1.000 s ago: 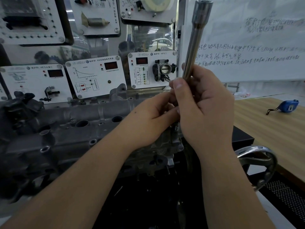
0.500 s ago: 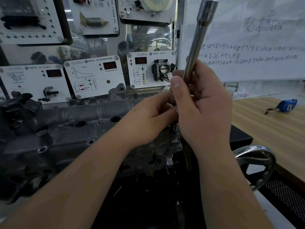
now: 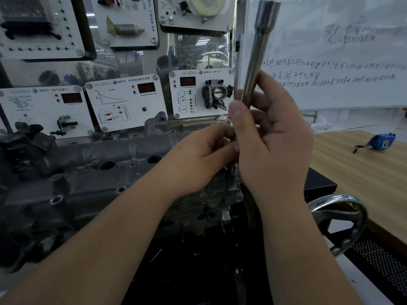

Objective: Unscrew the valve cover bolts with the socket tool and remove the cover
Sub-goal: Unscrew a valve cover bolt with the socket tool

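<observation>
My right hand (image 3: 273,142) is wrapped round the lower shaft of the socket tool (image 3: 258,51), long axis near upright, its flared socket end tilted up and slightly right before the whiteboard (image 3: 341,84). My left hand (image 3: 198,159) curls its fingertips at the tool's hidden lower end; what they pinch I cannot tell. Below lies the grey valve cover (image 3: 92,164). At right, a wooden table (image 3: 363,172) bears a blue tape measure (image 3: 382,141); a chrome handwheel (image 3: 337,219) stands near.

Right of the hands, a blue tape measure (image 3: 382,142) lies on a wooden worktop (image 3: 361,172). A chrome handwheel (image 3: 339,219) sits below it. Behind the hands hang white sensor display panels (image 3: 125,102), and a handwritten whiteboard (image 3: 343,51) stands up right.
</observation>
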Action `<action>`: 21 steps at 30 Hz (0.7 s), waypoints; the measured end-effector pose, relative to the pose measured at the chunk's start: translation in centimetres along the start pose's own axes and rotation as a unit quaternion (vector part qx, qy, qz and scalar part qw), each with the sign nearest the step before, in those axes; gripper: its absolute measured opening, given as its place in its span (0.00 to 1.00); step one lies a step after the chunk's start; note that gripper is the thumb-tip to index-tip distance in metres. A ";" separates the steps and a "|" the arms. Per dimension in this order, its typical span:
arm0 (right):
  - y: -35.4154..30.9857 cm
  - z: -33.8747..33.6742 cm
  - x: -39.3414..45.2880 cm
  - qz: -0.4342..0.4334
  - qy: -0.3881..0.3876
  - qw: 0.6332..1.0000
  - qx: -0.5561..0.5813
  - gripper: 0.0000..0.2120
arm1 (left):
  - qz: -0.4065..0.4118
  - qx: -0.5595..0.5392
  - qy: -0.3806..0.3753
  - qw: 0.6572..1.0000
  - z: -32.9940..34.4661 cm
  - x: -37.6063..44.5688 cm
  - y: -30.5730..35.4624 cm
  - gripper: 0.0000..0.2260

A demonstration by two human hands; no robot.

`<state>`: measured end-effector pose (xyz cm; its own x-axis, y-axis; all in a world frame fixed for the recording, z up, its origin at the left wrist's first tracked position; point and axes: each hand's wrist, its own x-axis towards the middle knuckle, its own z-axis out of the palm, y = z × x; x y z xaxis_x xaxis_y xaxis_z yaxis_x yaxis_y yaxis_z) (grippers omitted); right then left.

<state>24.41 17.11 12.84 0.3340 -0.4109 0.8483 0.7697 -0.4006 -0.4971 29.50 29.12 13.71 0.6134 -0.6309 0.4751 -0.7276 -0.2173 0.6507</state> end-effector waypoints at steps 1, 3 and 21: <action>0.0 0.0 0.1 -0.001 0.006 1.000 -0.004 0.21 | -0.001 -0.003 -0.001 1.000 0.0 0.0 0.0 0.12; 0.1 -0.1 0.2 -0.002 0.016 1.000 -0.014 0.17 | -0.002 -0.007 -0.001 1.000 0.0 0.0 0.0 0.10; 0.1 -0.5 0.4 0.007 -0.017 0.998 -0.054 0.12 | 0.010 -0.032 0.010 0.999 0.1 -0.1 -0.2 0.08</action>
<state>24.35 16.54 13.03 0.3627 -0.3902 0.8463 0.7030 -0.4815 -0.5234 29.55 29.18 13.51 0.6046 -0.6200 0.5001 -0.7198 -0.1564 0.6763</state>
